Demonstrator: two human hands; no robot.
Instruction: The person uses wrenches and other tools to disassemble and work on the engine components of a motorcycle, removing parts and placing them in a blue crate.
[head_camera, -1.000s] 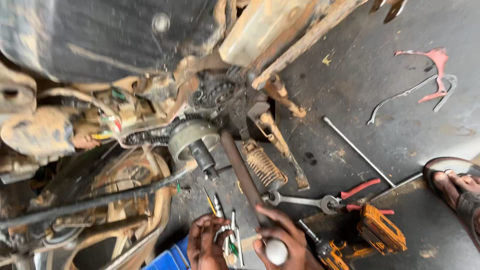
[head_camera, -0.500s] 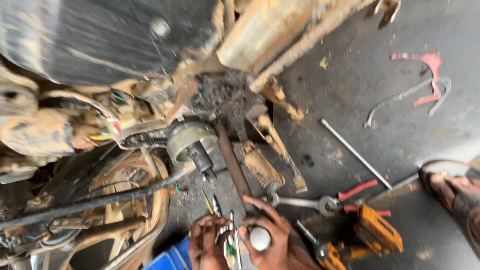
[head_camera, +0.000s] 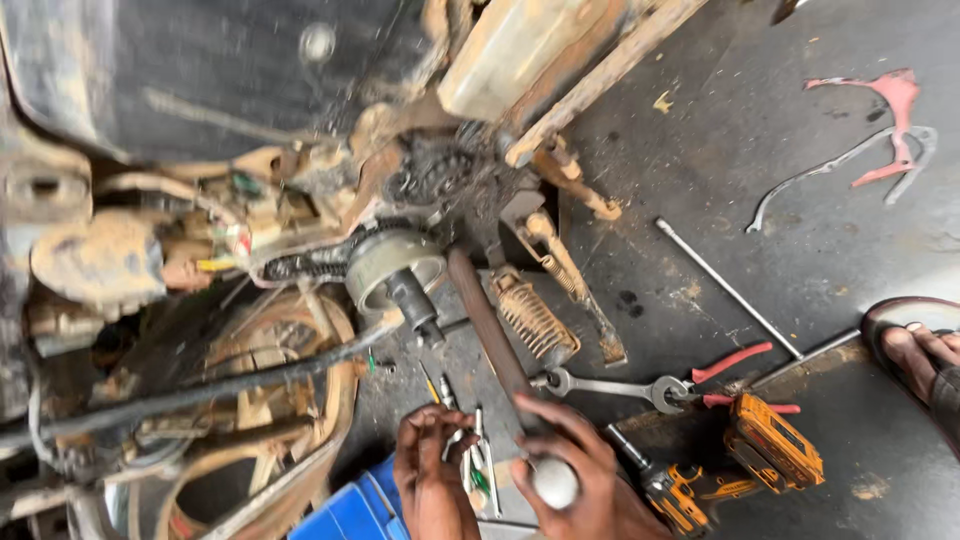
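My right hand (head_camera: 575, 470) grips the lower end of a long rusty brown bar (head_camera: 485, 320), whose rounded pale end (head_camera: 553, 482) shows between my fingers. The bar runs up toward a round hub with a dark axle stub (head_camera: 400, 275) on a mud-caked motorcycle (head_camera: 250, 250) lying on its side. My left hand (head_camera: 432, 470) rests just left of the bar, fingers curled over several small screwdrivers and thin tools (head_camera: 470, 440) lying on the floor. A drive chain (head_camera: 310, 262) runs left of the hub.
A combination spanner (head_camera: 610, 385), red-handled pliers (head_camera: 735, 375), an orange cordless drill (head_camera: 740, 465) and a thin steel rod (head_camera: 725, 285) lie on the concrete to the right. A blue box (head_camera: 350, 505) sits bottom centre. Another person's sandalled foot (head_camera: 920, 350) is at the right edge.
My right hand has slid up along the bar, its fingers now wrapped higher around it. My left hand stays on the small tools. The camera view shifted slightly.
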